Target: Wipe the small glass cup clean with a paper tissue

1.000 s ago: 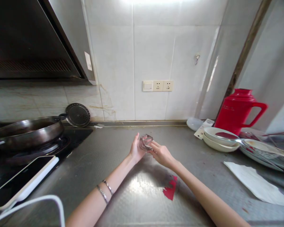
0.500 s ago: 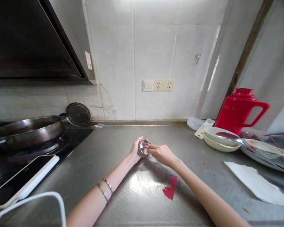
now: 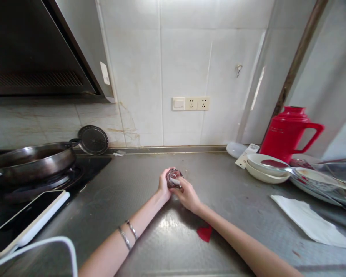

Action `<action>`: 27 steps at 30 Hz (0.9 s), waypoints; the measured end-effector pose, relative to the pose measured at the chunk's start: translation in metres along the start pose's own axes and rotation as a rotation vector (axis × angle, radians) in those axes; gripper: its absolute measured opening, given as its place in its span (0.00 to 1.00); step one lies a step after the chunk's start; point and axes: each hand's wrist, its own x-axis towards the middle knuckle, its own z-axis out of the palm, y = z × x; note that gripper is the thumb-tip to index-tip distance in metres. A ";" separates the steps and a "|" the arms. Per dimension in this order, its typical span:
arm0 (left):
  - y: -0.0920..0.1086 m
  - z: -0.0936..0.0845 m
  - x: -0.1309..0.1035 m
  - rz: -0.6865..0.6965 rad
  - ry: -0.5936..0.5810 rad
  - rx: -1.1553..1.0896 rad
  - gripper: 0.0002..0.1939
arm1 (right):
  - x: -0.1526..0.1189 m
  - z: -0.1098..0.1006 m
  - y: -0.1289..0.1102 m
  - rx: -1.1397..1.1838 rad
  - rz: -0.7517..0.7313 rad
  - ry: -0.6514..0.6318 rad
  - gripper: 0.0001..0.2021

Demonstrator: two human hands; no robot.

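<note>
Small glass jar (image 3: 174, 178) cupped in left hand (image 3: 163, 186), pinched by right hand (image 3: 187, 195) (fragile, slippery; best gripped round the sides) above the surface (image 3: 132, 200)

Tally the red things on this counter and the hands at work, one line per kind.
Red jug: 1
Red scrap on the counter: 1
Hands, left hand and right hand, both on the small glass jar: 2
Total: 4
</note>
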 end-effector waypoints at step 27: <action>0.004 0.002 0.000 0.038 -0.020 0.144 0.18 | 0.007 -0.012 0.001 0.019 0.088 0.009 0.08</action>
